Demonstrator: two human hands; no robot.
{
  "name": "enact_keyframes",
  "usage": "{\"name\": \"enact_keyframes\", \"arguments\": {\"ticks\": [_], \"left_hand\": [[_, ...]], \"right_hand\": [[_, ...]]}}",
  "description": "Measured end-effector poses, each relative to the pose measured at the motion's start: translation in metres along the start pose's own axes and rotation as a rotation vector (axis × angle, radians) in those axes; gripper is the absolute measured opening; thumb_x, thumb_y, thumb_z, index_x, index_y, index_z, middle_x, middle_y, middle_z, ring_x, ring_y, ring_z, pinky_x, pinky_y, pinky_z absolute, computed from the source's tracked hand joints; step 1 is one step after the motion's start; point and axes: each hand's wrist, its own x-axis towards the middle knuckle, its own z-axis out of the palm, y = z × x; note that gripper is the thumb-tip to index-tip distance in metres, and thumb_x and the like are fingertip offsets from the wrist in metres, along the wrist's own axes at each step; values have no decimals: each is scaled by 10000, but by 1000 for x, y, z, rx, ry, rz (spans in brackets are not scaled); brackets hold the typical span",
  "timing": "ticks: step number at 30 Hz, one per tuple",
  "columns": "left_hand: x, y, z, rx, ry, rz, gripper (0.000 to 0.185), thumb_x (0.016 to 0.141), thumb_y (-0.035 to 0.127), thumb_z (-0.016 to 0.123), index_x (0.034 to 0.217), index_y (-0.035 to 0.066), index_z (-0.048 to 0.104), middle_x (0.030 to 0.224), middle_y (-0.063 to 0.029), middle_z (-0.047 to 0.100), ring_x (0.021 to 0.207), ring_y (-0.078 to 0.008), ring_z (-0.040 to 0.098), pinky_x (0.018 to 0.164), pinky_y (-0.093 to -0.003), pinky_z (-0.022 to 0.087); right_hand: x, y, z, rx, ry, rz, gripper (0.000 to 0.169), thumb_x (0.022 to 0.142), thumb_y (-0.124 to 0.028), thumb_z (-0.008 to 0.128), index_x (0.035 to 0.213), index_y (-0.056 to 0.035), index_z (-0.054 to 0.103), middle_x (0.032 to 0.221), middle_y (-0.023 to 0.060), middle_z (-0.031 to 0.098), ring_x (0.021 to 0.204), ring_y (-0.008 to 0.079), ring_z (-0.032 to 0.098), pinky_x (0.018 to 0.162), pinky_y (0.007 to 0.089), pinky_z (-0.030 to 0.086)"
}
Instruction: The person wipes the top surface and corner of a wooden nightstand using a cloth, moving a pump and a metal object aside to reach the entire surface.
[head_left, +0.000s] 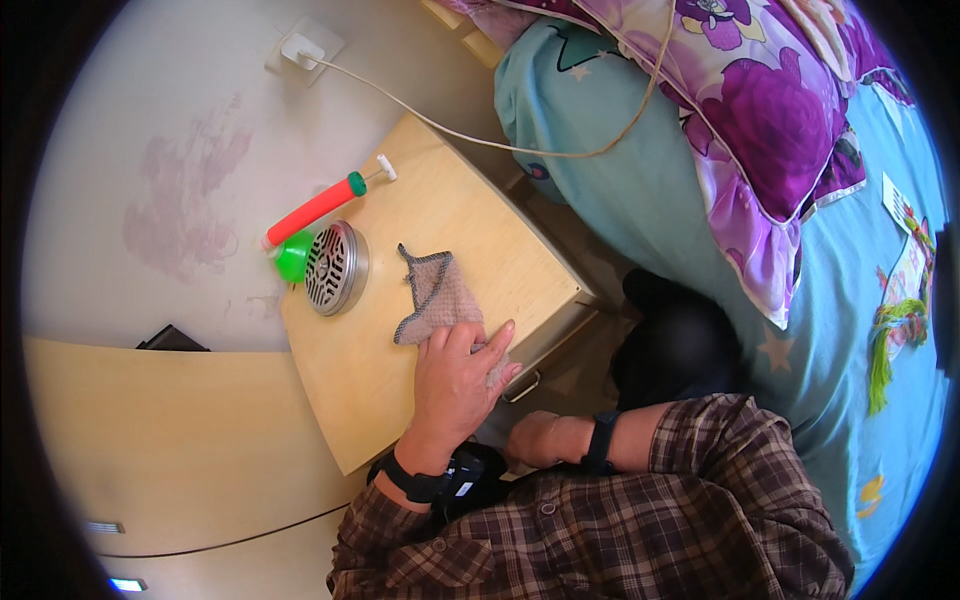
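Observation:
My left hand (457, 367) lies palm down on a brownish-pink cloth (442, 292) with a dark patterned edging, its fingers bent onto the near part of the cloth. The cloth is bunched and partly folded on the light wooden top of a bedside cabinet (480, 217). My right hand (544, 439) is curled close to my body, below the cabinet's near corner; its palm and anything in it are hidden. Left of the cloth stands a round metal tin with a slotted lid (328, 268). Beside it are a red hand pump (315, 215) with a white handle and a green rounded object (294, 257).
A white cable (465, 138) runs from a plug (302, 51) at the wall across the cabinet's far corner. On the right is a bed with a light-blue sheet (637, 142) and purple floral bedding (772, 135). A drawer handle (523, 387) projects from the cabinet's front.

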Motion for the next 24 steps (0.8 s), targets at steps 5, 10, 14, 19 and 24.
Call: {"name": "enact_keyframes", "arguments": {"ticks": [5, 10, 14, 19, 24], "left_hand": [[13, 4, 0, 36, -12, -26, 438, 681, 227, 698, 1103, 173, 593, 777, -25, 428, 732, -216, 442, 638, -350, 370], [7, 1, 2, 10, 0, -4, 439, 685, 236, 694, 1106, 174, 588, 762, -26, 425, 726, -216, 443, 628, -352, 368], [16, 4, 0, 41, -20, -23, 438, 688, 241, 691, 1106, 167, 587, 746, -26, 427, 722, -216, 445, 623, -351, 367], [10, 1, 0, 17, -28, 20, 436, 694, 236, 684, 1112, 162, 584, 723, -29, 422, 701, -217, 452, 605, -349, 374], [24, 4, -4, -3, -72, 26, 388, 710, 220, 669, 1086, 155, 600, 716, -38, 436, 689, -229, 470, 590, -357, 396]], "right_hand": [[7, 4, 8, -50, -6, 1, 239, 809, -176, 504, 1000, -150, 646, 984, 106, 636, 933, 296, 599, 757, 394, 483], [9, 7, 11, -68, -14, 1, 246, 816, -211, 504, 1016, -195, 647, 989, 94, 637, 934, 295, 598, 756, 400, 483], [11, 5, 13, -32, 31, -28, 203, 770, -140, 540, 925, -94, 664, 952, 126, 642, 886, 306, 612, 724, 399, 490], [11, 8, 14, 3, 33, -7, 201, 761, -149, 553, 909, -75, 666, 939, 136, 644, 876, 313, 614, 718, 403, 491], [11, 7, 12, -53, -9, -7, 230, 793, -252, 541, 942, -121, 659, 934, 126, 644, 874, 314, 612, 729, 409, 486]]}}
